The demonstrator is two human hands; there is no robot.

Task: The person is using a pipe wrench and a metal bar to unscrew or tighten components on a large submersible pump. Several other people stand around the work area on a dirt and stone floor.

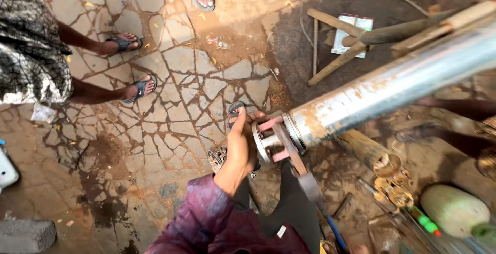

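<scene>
My left hand (240,140), in a purple sleeve, is closed on the round metal end flange (264,141) of a long, rust-stained steel cylinder (392,86). The cylinder runs from the middle of the view up to the right edge. A pinkish-red bracket (280,139) sits between the flange and the cylinder body. A wrench with a grey head (306,181) and a blue handle (332,232) bites on that bracket from below. My right hand is out of sight.
A person in a patterned garment stands at the left in dark sandals (138,89). Another person's arm (460,108) reaches in at the right. A rusty pipe (368,152), brass parts (392,188), a pale jug (454,210) and wooden sticks (336,63) lie on the cracked paving.
</scene>
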